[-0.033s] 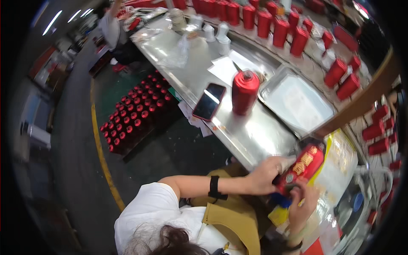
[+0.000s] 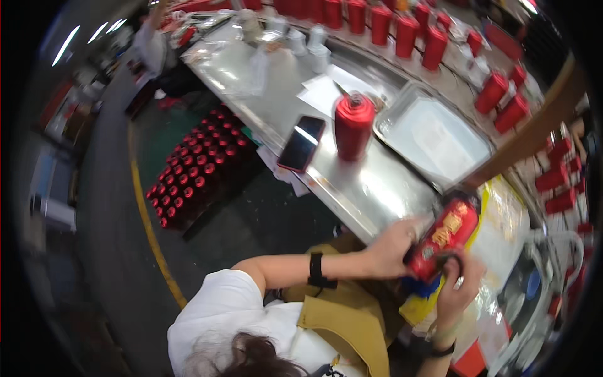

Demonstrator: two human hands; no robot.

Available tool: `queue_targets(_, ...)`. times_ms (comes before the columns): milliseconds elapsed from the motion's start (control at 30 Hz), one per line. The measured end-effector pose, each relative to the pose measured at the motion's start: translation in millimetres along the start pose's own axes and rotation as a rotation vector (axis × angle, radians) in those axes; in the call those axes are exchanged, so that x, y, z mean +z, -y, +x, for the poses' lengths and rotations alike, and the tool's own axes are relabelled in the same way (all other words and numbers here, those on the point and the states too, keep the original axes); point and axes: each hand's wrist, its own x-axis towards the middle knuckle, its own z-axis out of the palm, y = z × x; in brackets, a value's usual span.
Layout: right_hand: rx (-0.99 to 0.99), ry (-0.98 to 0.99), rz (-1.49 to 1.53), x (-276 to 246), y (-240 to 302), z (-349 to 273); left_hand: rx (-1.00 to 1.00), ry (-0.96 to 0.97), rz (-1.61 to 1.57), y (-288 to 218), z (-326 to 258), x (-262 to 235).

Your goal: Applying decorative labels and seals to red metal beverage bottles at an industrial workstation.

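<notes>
While the tilted red bottle sits between 3 and 4 o'clock, left hand has fingers clamped on its side — right hand fingers bent at its near end, blurred, can't tell if gripping. Standing bottle toward 10–11 o'clock — phone at its 9.

Large gold characters are being displayed along the side of the red bottle, and a small pale mark is being carried near them, its detail being lost to blur. Faint, illegible print is being borne by the yellow-edged packaging.
</notes>
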Motion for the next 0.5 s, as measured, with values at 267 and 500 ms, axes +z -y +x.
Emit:
queue_targets(267,-0.192,-0.109,-0.109,5,-14,6,0.053,0.161,0.007,-2,6,-17)
queue_targets(500,-0.230,0.126,0.036,-11,22,-41,0.060,0.190,-0.001,-4,-18,-14)
